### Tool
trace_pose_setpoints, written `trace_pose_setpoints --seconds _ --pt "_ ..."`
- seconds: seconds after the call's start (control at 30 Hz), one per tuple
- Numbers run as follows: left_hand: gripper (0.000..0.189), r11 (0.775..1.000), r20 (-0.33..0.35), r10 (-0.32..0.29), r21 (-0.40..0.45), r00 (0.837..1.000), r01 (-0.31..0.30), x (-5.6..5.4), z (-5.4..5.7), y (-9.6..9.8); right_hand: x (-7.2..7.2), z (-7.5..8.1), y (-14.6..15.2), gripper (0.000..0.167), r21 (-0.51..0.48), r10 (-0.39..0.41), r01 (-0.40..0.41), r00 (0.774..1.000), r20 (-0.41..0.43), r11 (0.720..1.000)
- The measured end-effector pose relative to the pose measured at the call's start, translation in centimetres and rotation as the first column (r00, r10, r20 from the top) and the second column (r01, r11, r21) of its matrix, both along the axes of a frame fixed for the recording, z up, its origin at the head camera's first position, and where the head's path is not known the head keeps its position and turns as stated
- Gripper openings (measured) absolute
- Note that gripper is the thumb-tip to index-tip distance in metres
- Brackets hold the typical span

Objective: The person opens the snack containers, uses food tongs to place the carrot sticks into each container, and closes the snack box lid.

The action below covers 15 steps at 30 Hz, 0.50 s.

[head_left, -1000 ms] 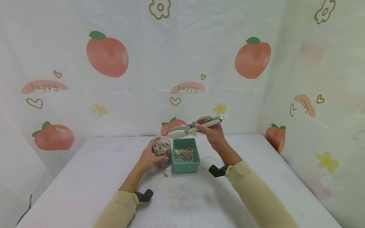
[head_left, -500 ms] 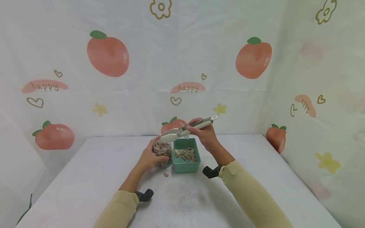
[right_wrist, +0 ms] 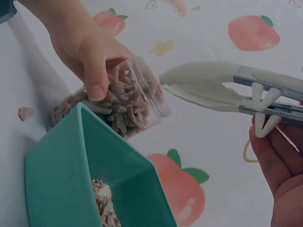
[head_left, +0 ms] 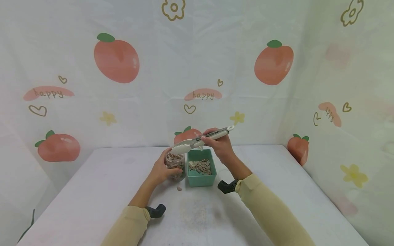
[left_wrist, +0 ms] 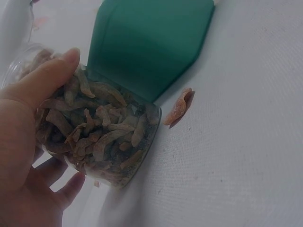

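A clear jar (left_wrist: 99, 127) full of brownish dried strips stands upright on the table, and my left hand (head_left: 160, 169) grips its side with thumb and fingers. My right hand (head_left: 222, 145) holds white-and-grey tongs (right_wrist: 203, 85) by the handles. The tong heads meet at their tips, just over the jar's mouth in the right wrist view. Whether anything sits between them I cannot tell. Right beside the jar is a green rectangular box (head_left: 201, 181) with similar strips (head_left: 201, 166) inside. One loose strip (left_wrist: 179, 108) lies on the table before the jar.
A round, clear or whitish lid-like disc (head_left: 224, 175) lies to the right of the box, partly behind the right wrist. The white table (head_left: 123, 177) reaches back to a patterned cloth wall (head_left: 147, 85). A dark mount (head_left: 227, 187) sits on the right wrist.
My right hand has brought the tongs left and down, from above the green box to over the jar's mouth. My left hand stays on the jar.
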<state>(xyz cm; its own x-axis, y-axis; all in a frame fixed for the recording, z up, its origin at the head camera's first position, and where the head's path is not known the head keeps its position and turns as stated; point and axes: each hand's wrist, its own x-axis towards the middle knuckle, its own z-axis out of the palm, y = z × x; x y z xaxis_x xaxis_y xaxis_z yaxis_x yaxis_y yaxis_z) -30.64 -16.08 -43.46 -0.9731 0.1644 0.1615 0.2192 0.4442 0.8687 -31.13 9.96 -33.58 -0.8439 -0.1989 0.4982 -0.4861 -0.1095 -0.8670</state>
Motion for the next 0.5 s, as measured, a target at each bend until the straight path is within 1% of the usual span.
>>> trace_pose_setpoints --seconds 0.07,0.17,0.3,0.43,0.5 --pt "0.103 1.0 -0.002 -0.001 0.003 1.0 0.001 0.0 0.0 0.0 0.0 -0.1 -0.2 0.021 0.013 -0.002 0.002 1.0 0.005 1.0" --pt "0.1 1.0 -0.007 -0.009 0.013 1.0 0.009 0.0 0.0 0.0 0.1 -0.3 -0.6 0.021 0.044 -0.008 0.006 0.999 0.044 0.999" --pt "0.098 1.0 -0.011 -0.018 0.024 1.0 0.018 -0.1 -0.2 -0.1 0.3 -0.4 -1.2 0.026 0.085 -0.025 0.017 0.994 0.102 0.996" --pt "0.098 0.999 -0.012 -0.015 0.028 1.0 0.015 0.0 -0.2 -0.1 0.3 -0.5 -1.6 0.03 0.127 -0.046 0.033 0.994 0.1 0.991" --pt "0.099 0.999 -0.014 -0.015 0.029 1.0 0.016 0.0 -0.2 0.0 0.4 -0.5 -1.7 0.028 0.128 -0.05 0.037 0.994 0.096 0.991"
